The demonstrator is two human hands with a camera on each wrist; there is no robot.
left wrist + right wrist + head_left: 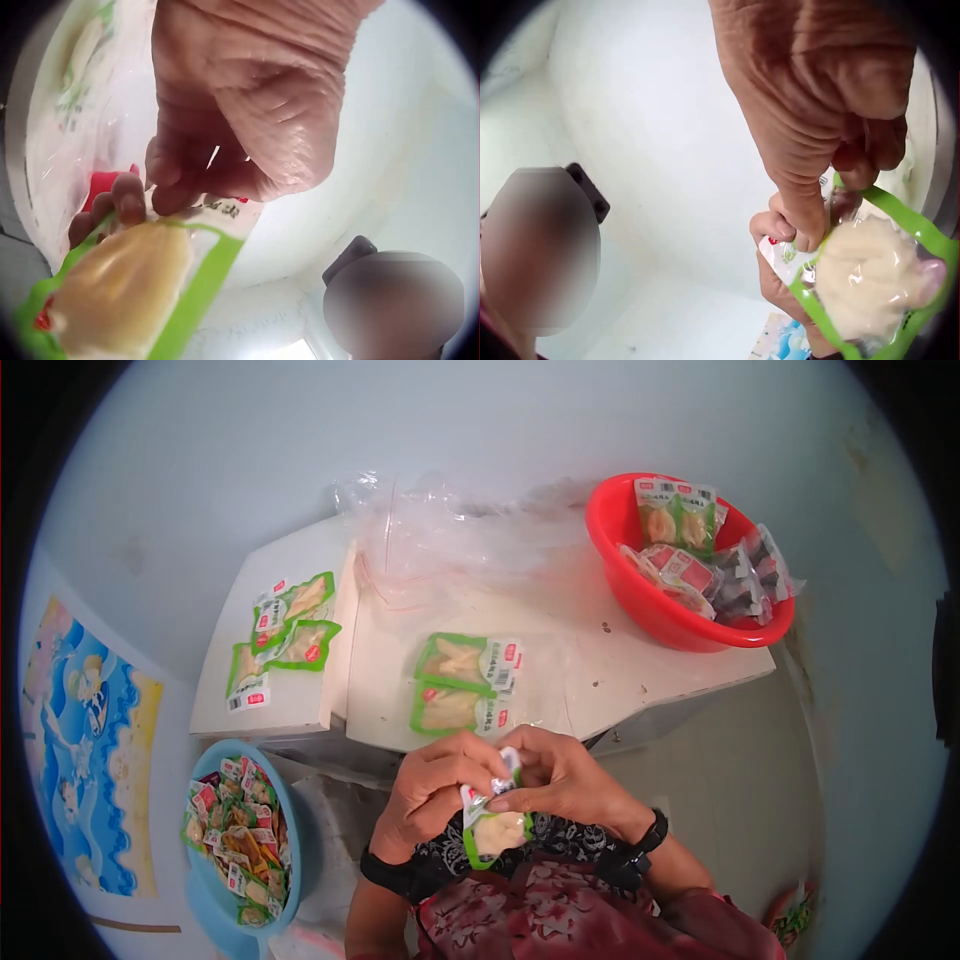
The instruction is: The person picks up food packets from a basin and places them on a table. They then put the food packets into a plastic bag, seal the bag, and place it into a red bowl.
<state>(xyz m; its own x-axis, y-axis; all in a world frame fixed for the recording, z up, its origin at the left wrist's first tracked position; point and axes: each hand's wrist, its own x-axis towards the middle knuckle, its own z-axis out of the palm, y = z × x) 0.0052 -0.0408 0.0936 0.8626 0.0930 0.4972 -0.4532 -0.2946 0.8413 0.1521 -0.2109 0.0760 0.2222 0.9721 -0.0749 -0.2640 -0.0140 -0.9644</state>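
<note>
Both hands meet at the front edge of the table, over the person's lap. Between them hangs a sealed snack packet (497,835) with a green border, a white printed top and a pale piece of food behind its clear window. The left hand (432,788) pinches the packet's white top from one side. From the other side, the right hand (568,782) grips the same top with thumb and fingers. Close up, the food in the packet (866,277) bulges below the fingertips. Just beyond the hands, two similar packets (460,662) lie flat on the table.
More green-edged packets (300,645) lie on the table's left part. A red basin (640,595) with several packets stands at the right. Clear plastic bags (450,530) spread along the back. Lower left, a blue basin (293,860) holds many small packets.
</note>
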